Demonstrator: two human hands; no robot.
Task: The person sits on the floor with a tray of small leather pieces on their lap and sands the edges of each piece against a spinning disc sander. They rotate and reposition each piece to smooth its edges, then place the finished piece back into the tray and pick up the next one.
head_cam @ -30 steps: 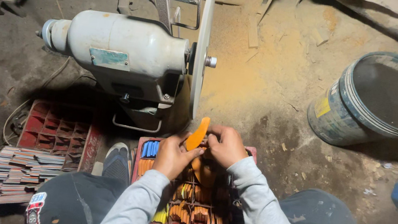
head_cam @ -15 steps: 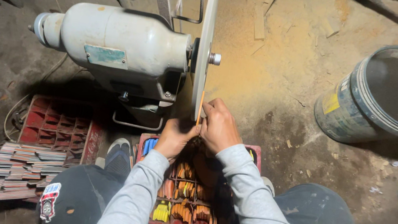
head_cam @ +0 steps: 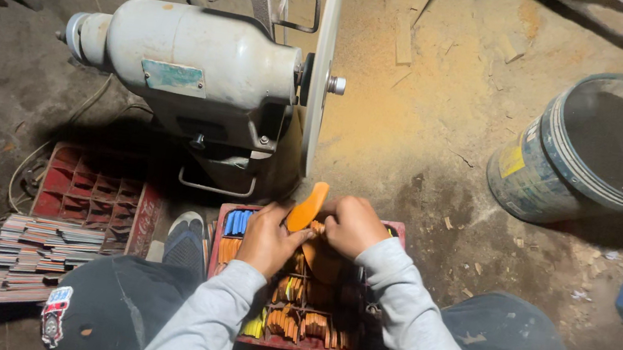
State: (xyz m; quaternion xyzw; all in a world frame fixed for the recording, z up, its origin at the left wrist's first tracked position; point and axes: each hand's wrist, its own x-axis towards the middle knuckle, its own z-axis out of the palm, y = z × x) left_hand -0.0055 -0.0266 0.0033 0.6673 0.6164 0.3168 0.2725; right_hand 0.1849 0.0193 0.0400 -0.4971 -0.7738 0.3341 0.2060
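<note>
An orange curved flat piece [head_cam: 308, 205] is pinched between my left hand [head_cam: 269, 237] and my right hand [head_cam: 353, 225]. Its tip points up toward the lower edge of the vertical grinding disc [head_cam: 321, 73]. The disc is mounted on a pale grey motor [head_cam: 191, 61] standing on the dirt floor. My hands hover over the far end of a red compartment crate [head_cam: 396, 230] filled with several orange, yellow and blue pieces. Both my arms wear grey sleeves.
An empty red compartment crate [head_cam: 92, 191] lies left, with a stack of thin flat strips [head_cam: 32, 255] in front of it. A dirty bucket [head_cam: 599, 151] stands at the right. Orange dust [head_cam: 390, 113] covers the floor behind the disc. My shoe [head_cam: 187, 235] rests by the machine.
Half a second ago my hands held the piece up against the disc's edge; now they have drawn back toward me and the orange piece shows between them.
</note>
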